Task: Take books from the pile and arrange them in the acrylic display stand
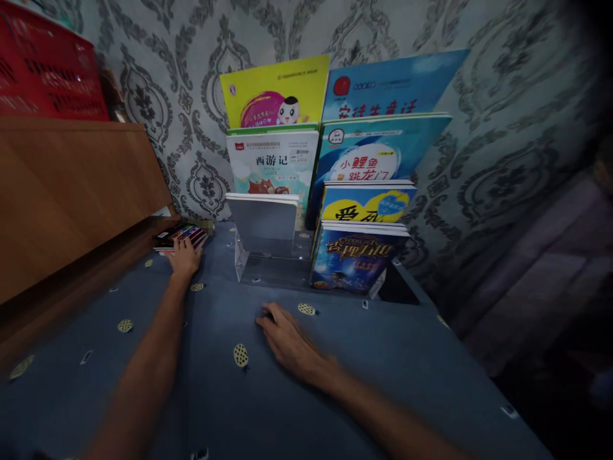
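At the far left, my left hand (pixel 184 257) reaches to a small stack of dark-covered books (pixel 178 234) lying flat beside the wooden cabinet. Its fingers lie over the near edge of the top book and the thumb is low at the side. My right hand (pixel 290 338) hovers over or rests on the cloth in front of the book stand, fingers loosely bent and a little apart, nothing in them. The clear tiered stand (pixel 272 271) holds books upright: a yellow book (pixel 272 86), a white book (pixel 272 156), a grey-backed book (pixel 263 220) and a dark blue book (pixel 352 259).
Behind stands patterned wallpaper (pixel 191 108). A wooden cabinet (pixel 71 191) borders the left side, with a red basket (pixel 52 70) on top. The blue cloth (pixel 215 409) has pineapple prints. On the right, pale fabric (pixel 541 275) hangs past the edge.
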Available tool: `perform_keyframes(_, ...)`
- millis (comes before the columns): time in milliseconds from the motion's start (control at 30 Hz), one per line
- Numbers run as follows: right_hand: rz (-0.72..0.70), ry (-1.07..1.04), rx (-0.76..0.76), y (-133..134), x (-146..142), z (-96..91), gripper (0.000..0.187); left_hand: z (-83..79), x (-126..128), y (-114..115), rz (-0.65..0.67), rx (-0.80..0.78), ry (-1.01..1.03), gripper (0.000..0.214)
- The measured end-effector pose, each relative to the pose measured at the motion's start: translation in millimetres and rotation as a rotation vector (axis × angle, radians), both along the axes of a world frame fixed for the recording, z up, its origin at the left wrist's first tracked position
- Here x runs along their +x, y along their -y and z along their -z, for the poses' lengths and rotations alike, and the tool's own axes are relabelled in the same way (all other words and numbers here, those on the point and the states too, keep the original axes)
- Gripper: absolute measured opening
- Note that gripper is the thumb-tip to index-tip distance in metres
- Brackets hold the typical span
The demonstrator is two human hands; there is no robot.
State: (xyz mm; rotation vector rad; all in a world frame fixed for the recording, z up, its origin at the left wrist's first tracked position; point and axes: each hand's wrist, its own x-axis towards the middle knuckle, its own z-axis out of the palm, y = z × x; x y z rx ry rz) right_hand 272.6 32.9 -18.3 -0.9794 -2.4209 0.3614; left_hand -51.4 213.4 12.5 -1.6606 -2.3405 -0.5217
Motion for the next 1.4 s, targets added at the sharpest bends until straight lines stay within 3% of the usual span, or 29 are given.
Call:
perform_keyframes(300, 0.019, -0.034, -0.057, 2.3, -0.6, -2.6, 0.026, -10.4, -10.3, 0.6, 0.023, -0.087, -0.192, 0.045)
perform_keyframes(467, 0.016, -0.010, -0.046, 2.9, 0.8, -3.5, 0.027, -16.4, -11.1, -0.6, 0.059, -0.139, -0.261, 0.046)
perform_keyframes(633, 0.011, 0.023, -0.029, 3.6, 0.9, -7.8, 0.026, -17.4, -12.7, 35.3, 0.120, -0.191, -0.346, 0.046)
perform_keyframes(800, 0.005, -0.004, -0.040, 2.7, -0.5, -5.8, 0.028, -11.5, -19.8, 77.7, 0.057, -0.199, -0.394, 0.047)
perform_keyframes(967, 0.002, -0.055, -0.052, 2.5, 0.0, -2.8, 0.026, -9.0, -8.7, 65.6, 0.076, -0.117, -0.419, 0.055)
perform_keyframes(1133, -0.006, 0.014, -0.059, 2.5, -0.7, -6.9, 0.024, -7.3, 6.6, 49.7, 0.087, -0.165, -0.352, 0.056)
perform_keyframes(1400, -0.018, -0.065, -0.054, -1.2, -2.5, -2.4, 0.022, -8.5, 3.4, 84.9, 0.214, -0.308, -0.340, 0.049)
